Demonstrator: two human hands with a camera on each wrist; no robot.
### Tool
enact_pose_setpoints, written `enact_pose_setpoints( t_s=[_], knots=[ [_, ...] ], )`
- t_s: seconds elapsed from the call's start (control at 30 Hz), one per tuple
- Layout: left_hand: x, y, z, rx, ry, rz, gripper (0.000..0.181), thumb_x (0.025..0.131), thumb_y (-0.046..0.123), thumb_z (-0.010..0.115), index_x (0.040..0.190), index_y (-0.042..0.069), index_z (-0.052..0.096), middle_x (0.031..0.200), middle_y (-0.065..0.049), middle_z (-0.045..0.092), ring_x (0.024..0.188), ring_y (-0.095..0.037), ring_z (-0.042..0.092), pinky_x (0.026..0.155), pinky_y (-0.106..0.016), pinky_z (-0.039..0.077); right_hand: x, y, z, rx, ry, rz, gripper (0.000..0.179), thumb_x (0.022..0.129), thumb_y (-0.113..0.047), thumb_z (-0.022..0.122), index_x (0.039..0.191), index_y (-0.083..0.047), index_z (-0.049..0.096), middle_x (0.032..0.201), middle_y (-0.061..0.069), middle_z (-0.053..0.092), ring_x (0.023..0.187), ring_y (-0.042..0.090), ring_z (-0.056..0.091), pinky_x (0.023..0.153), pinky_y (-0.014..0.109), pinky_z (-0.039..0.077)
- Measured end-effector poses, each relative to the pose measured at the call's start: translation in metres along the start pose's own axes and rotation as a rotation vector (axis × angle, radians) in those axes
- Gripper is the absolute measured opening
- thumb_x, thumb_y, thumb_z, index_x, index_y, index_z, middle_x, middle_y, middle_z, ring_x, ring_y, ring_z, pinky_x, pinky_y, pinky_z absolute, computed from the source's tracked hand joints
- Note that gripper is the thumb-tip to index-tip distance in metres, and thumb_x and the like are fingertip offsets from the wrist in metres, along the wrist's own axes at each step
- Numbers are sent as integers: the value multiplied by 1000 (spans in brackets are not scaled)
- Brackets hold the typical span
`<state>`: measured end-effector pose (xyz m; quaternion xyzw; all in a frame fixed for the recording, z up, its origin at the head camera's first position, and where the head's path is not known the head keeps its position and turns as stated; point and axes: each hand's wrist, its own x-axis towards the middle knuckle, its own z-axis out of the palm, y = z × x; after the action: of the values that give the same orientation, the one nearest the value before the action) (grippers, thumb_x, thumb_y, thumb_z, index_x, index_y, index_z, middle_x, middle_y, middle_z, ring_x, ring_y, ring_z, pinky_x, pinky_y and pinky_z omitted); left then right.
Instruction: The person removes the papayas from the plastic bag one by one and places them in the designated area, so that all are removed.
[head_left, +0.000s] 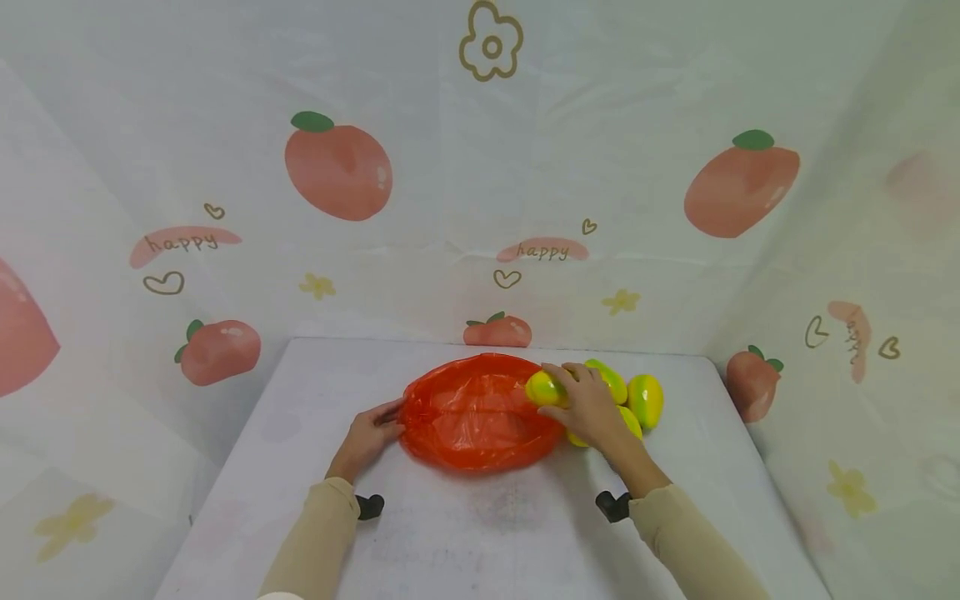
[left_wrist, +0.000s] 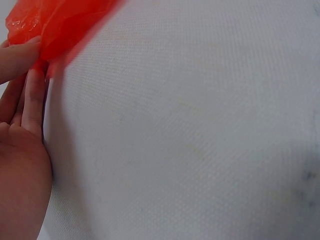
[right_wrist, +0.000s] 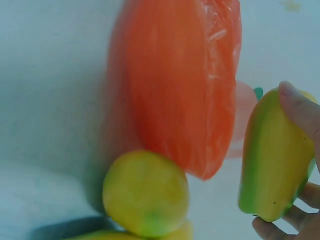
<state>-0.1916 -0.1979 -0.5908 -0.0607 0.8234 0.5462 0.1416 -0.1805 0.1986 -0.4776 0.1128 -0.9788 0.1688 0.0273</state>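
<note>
A red plastic bag (head_left: 480, 417) lies on the white table with its mouth spread wide. At its left edge my left hand (head_left: 367, 437) pinches the plastic between thumb and fingers, as the left wrist view also shows. Over the bag's right rim, my right hand (head_left: 588, 408) grips a yellow-green mango (right_wrist: 275, 155), thumb on one side and fingers on the other. More mangoes (head_left: 647, 402) of the same look sit in a cluster just right of the bag, some partly hidden behind my right hand and wrist.
The white table (head_left: 480, 542) reaches back to a white cloth wall (head_left: 420, 283) printed with red fruit, flowers and hearts. Similar cloth hangs along both sides. A black wrist mount (head_left: 613, 506) shows by my right sleeve, and another (head_left: 371, 507) by my left.
</note>
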Motion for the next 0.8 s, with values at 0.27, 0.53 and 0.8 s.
enact_pose_setpoints(
  t_s=[0.27, 0.53, 0.8],
  knots=[
    [-1, -1, 0, 8, 6, 14, 52, 99, 14, 63, 149, 24, 54, 149, -10, 58, 137, -32, 55, 113, -47, 49, -11, 18, -6, 22, 39, 63, 75, 84, -44, 81, 150, -26, 49, 147, 16, 54, 131, 43, 48, 103, 63, 52],
    [-1, -1, -1, 12, 6, 33, 52, 100, 14, 62, 150, 23, 53, 150, -10, 58, 138, -31, 55, 114, -48, 48, -22, 34, -14, 36, 33, 101, 76, 86, -43, 80, 151, -23, 48, 149, 21, 51, 130, 44, 46, 101, 62, 53],
    [-2, -1, 0, 8, 6, 17, 52, 100, 15, 62, 150, 24, 53, 150, -9, 57, 138, -31, 55, 112, -46, 50, -32, 56, -16, 51, 77, 133, 74, 87, -42, 80, 150, -19, 49, 142, 23, 54, 124, 45, 49, 96, 62, 53]
  ],
)
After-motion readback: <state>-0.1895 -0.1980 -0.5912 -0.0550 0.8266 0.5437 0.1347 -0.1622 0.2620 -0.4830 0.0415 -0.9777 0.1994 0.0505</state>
